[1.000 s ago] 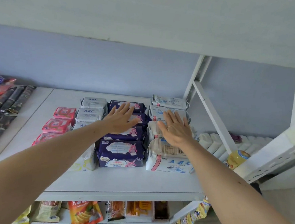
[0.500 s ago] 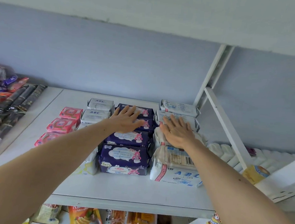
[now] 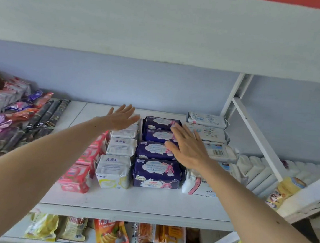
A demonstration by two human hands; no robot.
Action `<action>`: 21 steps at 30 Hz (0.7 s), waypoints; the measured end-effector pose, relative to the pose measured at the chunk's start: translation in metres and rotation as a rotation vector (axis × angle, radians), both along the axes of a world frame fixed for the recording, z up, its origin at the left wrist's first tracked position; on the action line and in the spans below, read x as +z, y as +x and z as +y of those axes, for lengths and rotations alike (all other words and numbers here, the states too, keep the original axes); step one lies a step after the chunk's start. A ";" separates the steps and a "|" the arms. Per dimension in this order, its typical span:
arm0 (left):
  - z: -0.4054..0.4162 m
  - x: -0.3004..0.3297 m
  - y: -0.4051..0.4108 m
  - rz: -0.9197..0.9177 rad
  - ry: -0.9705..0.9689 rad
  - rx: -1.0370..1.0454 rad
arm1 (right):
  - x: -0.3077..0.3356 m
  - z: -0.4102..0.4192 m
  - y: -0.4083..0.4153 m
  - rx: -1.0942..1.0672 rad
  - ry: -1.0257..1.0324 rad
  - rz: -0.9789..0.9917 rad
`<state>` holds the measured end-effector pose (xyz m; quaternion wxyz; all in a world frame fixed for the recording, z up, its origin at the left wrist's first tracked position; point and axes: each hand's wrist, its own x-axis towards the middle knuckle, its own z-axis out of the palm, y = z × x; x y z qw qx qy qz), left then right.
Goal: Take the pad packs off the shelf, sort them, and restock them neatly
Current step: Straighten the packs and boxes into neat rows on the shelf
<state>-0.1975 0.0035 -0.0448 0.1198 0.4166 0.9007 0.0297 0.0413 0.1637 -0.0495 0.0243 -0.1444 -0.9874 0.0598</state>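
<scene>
Now, on the white shelf (image 3: 138,202), I have both hands out flat with fingers straight and gripping nothing: my left hand (image 3: 121,118) sits over the far end of the silver ABC packs (image 3: 123,147), my right hand (image 3: 189,146) over the dark blue packs (image 3: 156,168) and the edge of the white packs (image 3: 210,134) to its right. Pink packs (image 3: 79,174) lie under my left forearm, left of the silver row.

I see pad packs (image 3: 156,172) in four rows on the shelf (image 3: 129,202): red, silver, navy, white, lying flat
</scene>
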 end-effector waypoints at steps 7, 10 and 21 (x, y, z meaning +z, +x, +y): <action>-0.025 0.004 -0.042 -0.072 0.005 0.022 | -0.006 -0.090 -0.033 0.202 -0.023 0.007; -0.020 0.000 -0.049 -0.090 0.006 -0.015 | -0.013 -0.115 -0.045 0.229 0.035 -0.047; -0.009 -0.029 -0.056 -0.137 -0.012 -0.101 | -0.032 -0.134 -0.060 0.213 0.105 -0.058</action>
